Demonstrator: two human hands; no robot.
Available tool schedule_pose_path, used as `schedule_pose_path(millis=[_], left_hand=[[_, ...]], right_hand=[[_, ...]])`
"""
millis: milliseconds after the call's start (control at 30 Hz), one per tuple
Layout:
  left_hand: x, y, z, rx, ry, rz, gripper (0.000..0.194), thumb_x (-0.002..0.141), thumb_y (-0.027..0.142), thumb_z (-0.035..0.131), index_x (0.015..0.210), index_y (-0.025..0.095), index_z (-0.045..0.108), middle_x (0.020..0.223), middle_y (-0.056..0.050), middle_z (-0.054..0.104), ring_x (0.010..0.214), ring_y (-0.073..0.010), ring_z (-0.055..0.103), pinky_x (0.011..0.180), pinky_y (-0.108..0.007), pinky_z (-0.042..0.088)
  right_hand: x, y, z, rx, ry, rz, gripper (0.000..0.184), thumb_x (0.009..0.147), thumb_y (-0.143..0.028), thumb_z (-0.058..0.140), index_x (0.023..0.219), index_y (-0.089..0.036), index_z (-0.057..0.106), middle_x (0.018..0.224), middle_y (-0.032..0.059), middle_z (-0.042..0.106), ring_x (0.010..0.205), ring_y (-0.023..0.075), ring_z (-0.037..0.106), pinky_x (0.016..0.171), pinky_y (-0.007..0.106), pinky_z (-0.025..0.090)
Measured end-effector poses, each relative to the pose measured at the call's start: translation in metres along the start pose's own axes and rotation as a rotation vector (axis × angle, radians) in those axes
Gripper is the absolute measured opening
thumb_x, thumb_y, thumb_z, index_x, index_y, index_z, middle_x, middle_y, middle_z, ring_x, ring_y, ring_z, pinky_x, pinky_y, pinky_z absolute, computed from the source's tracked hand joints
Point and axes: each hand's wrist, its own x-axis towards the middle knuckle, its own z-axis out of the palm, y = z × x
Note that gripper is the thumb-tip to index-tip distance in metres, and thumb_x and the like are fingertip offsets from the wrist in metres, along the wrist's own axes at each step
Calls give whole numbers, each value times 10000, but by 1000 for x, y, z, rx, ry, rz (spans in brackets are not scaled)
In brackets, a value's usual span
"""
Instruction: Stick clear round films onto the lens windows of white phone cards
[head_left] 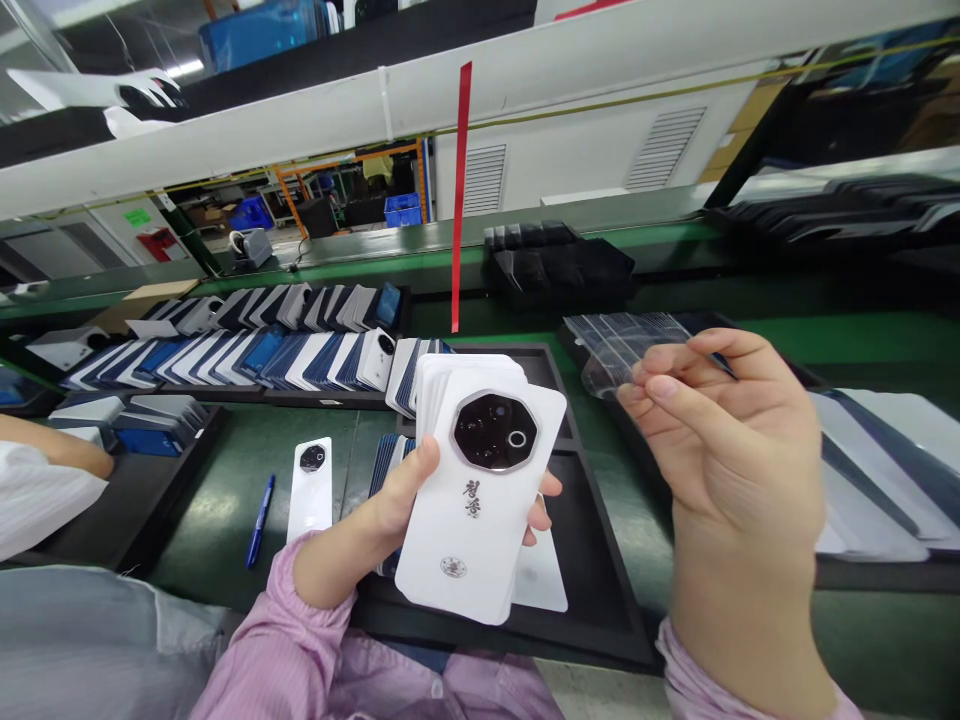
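My left hand (pixel 409 485) is closed around a fanned stack of white phone back covers (pixel 480 540). The front cover faces me, with a black octagonal camera window, dark script below it and a round emblem near the bottom. To the right, my right hand (pixel 720 430) is raised, its thumb and fingertips pinched on a small clear plastic film (pixel 600 375); the film overlaps the clear sheets behind it, so its edges are hard to tell. Another white cover (pixel 547 570) lies in the black tray (pixel 600 560) under my left hand.
One white back cover (pixel 310 490) and a blue marker (pixel 260 522) lie on the green table. Rows of white and blue covers (pixel 225 360) stand in trays behind. Clear sheets (pixel 637 330) and large white covers (pixel 885 470) are at right. A co-worker's arm (pixel 56 450) reaches in at left.
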Motion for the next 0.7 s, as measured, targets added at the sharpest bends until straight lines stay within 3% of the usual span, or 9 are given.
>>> schedule_pose_path(millis=[700], left_hand=[[-5,-3,-1,58,32,26,828,737,744,734,1268,111,673,1225,-205,693,941,-263,690,840,-358,555]], right_hand=[[-2,3,3,-1,-3,6,419,517,-143,925,828,-216,653,723,14,656,716,144,601,590,211,547]])
